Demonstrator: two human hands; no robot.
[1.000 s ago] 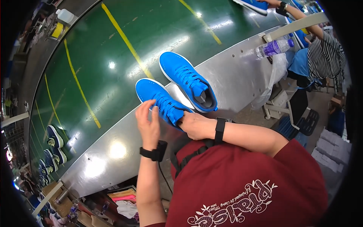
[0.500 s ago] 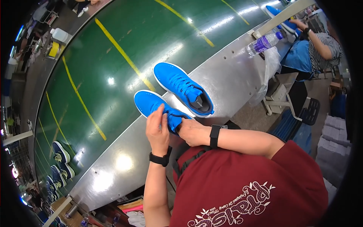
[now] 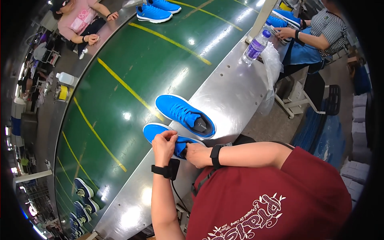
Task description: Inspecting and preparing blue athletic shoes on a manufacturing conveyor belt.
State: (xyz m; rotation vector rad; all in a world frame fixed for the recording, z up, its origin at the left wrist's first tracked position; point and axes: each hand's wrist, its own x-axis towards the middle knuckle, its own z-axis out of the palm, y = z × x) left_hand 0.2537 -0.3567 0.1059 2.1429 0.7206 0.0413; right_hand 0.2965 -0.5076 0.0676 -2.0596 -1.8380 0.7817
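Observation:
Two blue sneakers with white soles lie side by side before me, across the belt's edge and the metal ledge. The near sneaker (image 3: 154,130) is partly covered by my hands. Above its laces is my left hand (image 3: 163,149), thumb and fingertips pinched together; whatever is between them is too small to make out. Wrapped at the collar, my right hand (image 3: 199,155) grips the near shoe beside its raised tongue, some fingertips hidden in the opening. The far sneaker (image 3: 184,115) lies untouched, its laces and dark lining showing.
A green belt (image 3: 132,108) with yellow stripes runs past the metal ledge (image 3: 228,94). Dark sneakers (image 3: 83,210) stand at lower left, more blue shoes (image 3: 154,14) at the far end. A bottle (image 3: 256,48) and plastic bag (image 3: 272,66) sit right. Two co-workers sit beyond.
My view has tilted up, bringing a co-worker and blue shoes into sight at the top. My left fingers have drawn together over the laces; my right hand stays at the collar.

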